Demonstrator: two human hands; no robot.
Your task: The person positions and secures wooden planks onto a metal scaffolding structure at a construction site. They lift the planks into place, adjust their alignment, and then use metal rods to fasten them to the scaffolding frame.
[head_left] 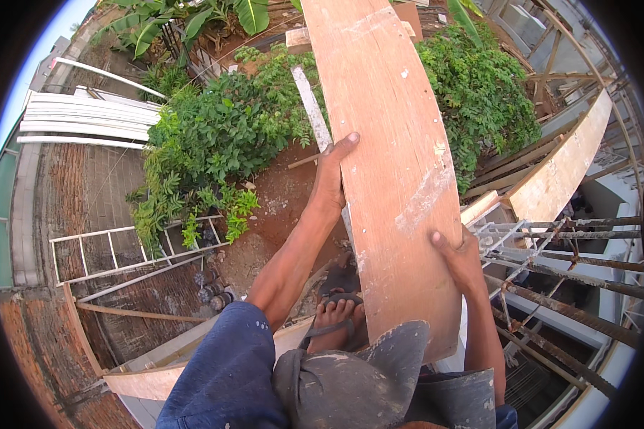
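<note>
A long plywood board with nail heads and pale smears runs from close to my body up past the top of the view. My left hand grips its left edge, thumb on the upper face and fingers hidden behind. Lower down, my right hand clasps the right edge in the same way, its fingers also out of sight underneath. Beneath the board's left side shows my foot in a dark sandal. A dark, stained cloth shape with stiff flaps covers the bottom middle, overlapping the board's near end.
Rusty reinforcing bars jut out at right, below another curved plywood board. Leafy bushes grow far below, over reddish soil. At left are white lengths of material, a ladder-like white frame and a brick wall.
</note>
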